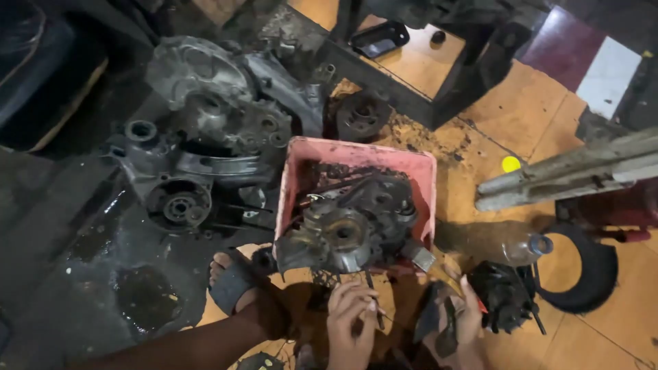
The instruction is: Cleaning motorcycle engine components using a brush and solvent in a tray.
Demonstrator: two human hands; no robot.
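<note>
Hands [351, 322] low in frame, small tool [375, 310] indistinct.

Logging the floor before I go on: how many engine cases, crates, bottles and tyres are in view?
Engine cases: 2, one on the floor and one in the crate
Crates: 1, pink
Bottles: 1, clear plastic
Tyres: 1, black
Total: 5

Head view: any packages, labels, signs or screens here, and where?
No labels, signs or screens show.
Crate: pink plastic, square, floor centre, holding greasy engine parts.
Bottle: clear plastic, lying right of the crate, no label visible.
Yellow disc: small, round, on the floor tiles; unclear what it is.
</note>
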